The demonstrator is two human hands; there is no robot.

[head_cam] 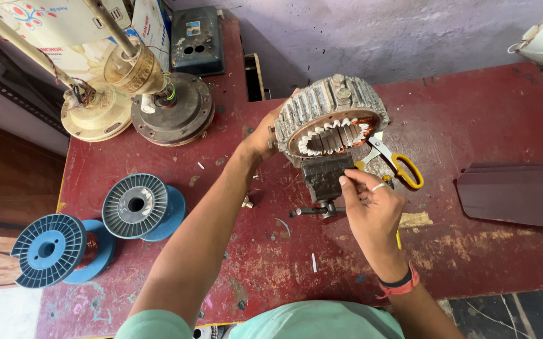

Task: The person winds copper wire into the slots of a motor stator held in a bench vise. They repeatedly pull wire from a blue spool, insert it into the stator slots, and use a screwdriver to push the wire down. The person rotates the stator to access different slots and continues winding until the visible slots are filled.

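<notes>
Ribbed metal stator (331, 116) in curled left hand (262, 139); right hand (372, 210) fingers pinched at vise (325, 176).

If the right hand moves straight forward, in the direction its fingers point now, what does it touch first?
Most likely the small vise that clamps the motor stator: the right hand has its fingertips already at the vise's edge, pointing up-left. Depth is unclear, so contact may already exist.
</notes>
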